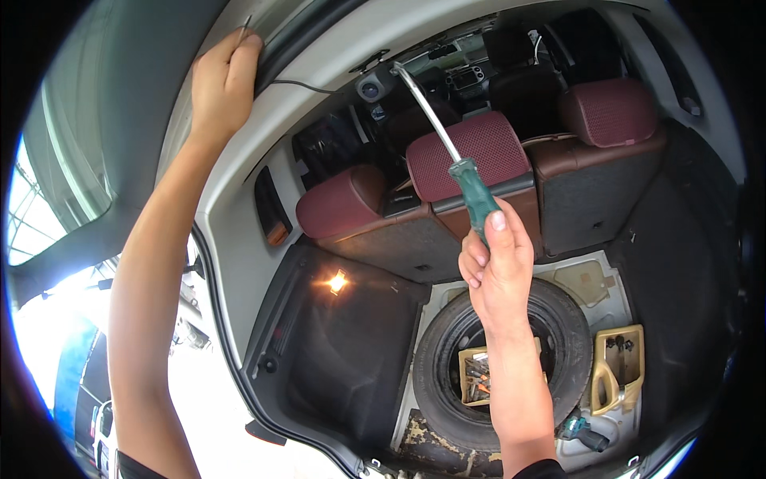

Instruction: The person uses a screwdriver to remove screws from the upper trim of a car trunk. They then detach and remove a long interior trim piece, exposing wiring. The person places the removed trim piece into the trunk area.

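My right hand (pixel 501 259) is wrapped round the handle of a green-handled pry tool (pixel 474 191), held up in front of the seat backs. Its long silver shaft points up and left, and the tip is beside a small round grey lens-like device (pixel 370 88) at the roof edge; I cannot tell whether they touch. My left hand (pixel 223 88) is closed high on the left, by the black rubber seal (pixel 299 40) of the tailgate opening. A thin metal rod (pixel 246 24) sticks out above its fingers. A dark cable (pixel 303 85) runs from near that hand towards the device.
Below lies a spare wheel (pixel 431 383) with a yellow tray (pixel 463 375) of small tools inside. Right of it are a tan open case (pixel 602 371) and a teal power tool (pixel 586 431). Red-covered headrests (pixel 471 156) stand ahead; a lit lamp (pixel 337 281) is on the left trim.
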A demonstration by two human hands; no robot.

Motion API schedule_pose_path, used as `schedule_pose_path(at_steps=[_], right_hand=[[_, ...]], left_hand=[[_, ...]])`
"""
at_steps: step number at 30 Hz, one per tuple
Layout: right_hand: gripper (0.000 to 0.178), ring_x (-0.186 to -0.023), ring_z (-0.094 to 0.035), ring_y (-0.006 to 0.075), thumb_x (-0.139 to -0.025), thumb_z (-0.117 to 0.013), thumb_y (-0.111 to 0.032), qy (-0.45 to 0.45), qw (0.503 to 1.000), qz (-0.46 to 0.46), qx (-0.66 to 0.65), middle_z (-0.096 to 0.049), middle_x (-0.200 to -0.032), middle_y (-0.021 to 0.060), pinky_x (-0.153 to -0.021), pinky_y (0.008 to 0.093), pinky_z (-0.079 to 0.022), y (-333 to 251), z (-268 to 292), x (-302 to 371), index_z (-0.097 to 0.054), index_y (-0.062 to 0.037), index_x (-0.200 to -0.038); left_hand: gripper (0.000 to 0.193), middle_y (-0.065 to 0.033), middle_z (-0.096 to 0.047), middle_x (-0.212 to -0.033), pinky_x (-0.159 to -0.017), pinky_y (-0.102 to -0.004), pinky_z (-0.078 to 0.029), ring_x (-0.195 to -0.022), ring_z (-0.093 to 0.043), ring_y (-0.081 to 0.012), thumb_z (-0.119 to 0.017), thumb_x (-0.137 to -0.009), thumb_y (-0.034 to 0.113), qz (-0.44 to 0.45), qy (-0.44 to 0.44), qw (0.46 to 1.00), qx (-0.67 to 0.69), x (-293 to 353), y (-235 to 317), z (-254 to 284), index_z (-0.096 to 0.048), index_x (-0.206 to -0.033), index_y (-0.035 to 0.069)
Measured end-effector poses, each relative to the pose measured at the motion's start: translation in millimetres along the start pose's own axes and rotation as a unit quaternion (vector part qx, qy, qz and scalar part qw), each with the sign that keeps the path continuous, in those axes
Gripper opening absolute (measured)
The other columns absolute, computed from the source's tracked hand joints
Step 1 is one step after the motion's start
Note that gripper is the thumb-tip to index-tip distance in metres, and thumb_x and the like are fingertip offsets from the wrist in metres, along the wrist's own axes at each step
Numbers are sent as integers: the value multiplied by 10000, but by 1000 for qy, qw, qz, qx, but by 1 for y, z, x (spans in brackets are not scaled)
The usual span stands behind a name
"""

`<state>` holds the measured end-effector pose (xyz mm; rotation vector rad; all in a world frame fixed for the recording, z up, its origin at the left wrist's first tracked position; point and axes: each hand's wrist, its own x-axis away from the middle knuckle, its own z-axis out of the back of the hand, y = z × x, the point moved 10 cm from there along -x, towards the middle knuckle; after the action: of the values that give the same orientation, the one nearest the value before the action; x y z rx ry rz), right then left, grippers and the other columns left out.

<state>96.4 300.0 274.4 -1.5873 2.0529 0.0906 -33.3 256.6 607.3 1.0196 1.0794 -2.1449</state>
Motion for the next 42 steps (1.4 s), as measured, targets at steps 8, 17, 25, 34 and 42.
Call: schedule_pose_path(at_steps=[8, 17, 25, 34, 42], right_hand=[[377, -522, -367, 12, -928, -611, -311, -15, 1000, 4, -11, -442, -698, -44, -428, 186, -288, 6, 0, -13, -555, -11, -1149], [383, -522, -366, 17, -932, -605, -311, -26, 1000, 1, -14, -432, -671, -44, -428, 188, -285, 5, -4, -15, -551, -13, -1165], [382, -521, -363, 16, -933, -603, -312, -23, 1000, -6, -12, -421, -664, -49, -424, 189, -290, 5, -3, -14, -551, -15, -1167], [455, -428, -300, 29, -967, -487, -434, -103, 978, -124, -132, -359, -566, -45, -389, 191, -260, 27, -17, -15, -573, -9, -1107], [547, -359, -246, 44, -983, -388, -488, -178, 906, -245, -294, -311, -490, -55, -338, 202, -241, 44, -29, -20, -589, 17, -1043]], left_hand=[[285, -98, -486, -658, -636, -298, -401, -639, -439, -181, -456, -903, 227, 4, 7, 1000, -5, -1, 6, -3, -588, -870, -24], [284, -105, -485, -654, -627, -298, -400, -630, -437, -181, -455, -903, 226, 10, 1, 1000, -10, -1, 3, -2, -587, -867, -23], [273, -109, -484, -658, -623, -297, -400, -631, -437, -178, -457, -903, 216, 2, 2, 1000, -1, -1, 5, -2, -578, -859, -24], [269, -99, -481, -650, -626, -289, -400, -630, -429, -173, -462, -903, 211, -4, 10, 1000, 2, -1, 5, 0, -576, -845, -25], [260, -102, -468, -646, -622, -291, -399, -628, -426, -171, -458, -897, 200, 11, 8, 1000, 5, 0, 4, -1, -571, -828, -23]])
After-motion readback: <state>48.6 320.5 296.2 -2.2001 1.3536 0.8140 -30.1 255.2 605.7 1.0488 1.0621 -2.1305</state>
